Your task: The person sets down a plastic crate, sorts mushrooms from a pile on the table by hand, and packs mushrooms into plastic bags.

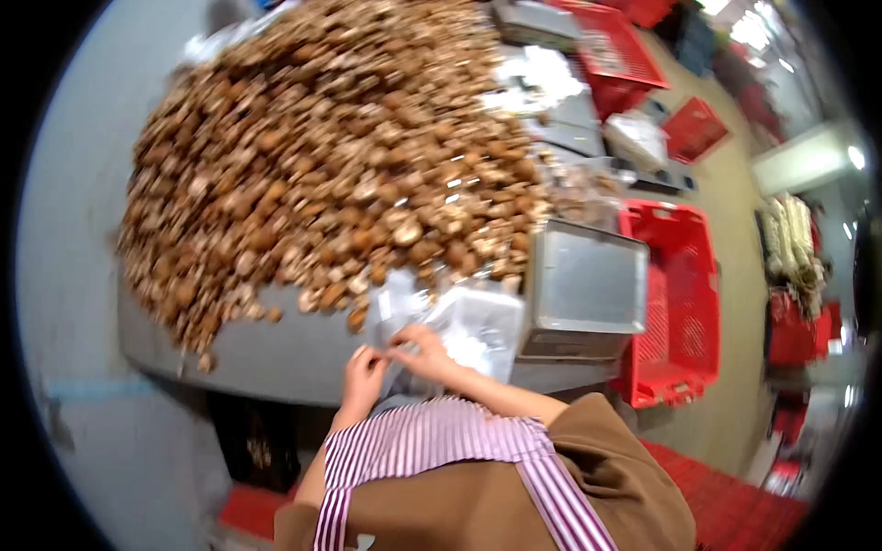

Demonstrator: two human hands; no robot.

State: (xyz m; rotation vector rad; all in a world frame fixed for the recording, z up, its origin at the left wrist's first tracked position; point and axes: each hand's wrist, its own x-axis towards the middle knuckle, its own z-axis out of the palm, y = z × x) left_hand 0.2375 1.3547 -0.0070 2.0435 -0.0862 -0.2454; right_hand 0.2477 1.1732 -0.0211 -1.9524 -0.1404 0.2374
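My left hand (366,369) and my right hand (424,353) meet at the near edge of the table, fingertips pinched close together. Between them they grip the near edge of a thin clear plastic bag (393,296); motion blur and the fingers hide its exact outline. More clear plastic bags (487,321) lie flat just beyond my right hand and under its forearm. Right past the bags rises a large heap of brown mushrooms (322,174), with a few loose ones at its front edge.
A grey metal tin (588,275) stands right of the bags. Beside it is a red plastic crate (689,312), with another red crate (616,55) farther back. Bagged mushrooms (588,188) lie behind the tin. The grey table (262,354) curves along my front.
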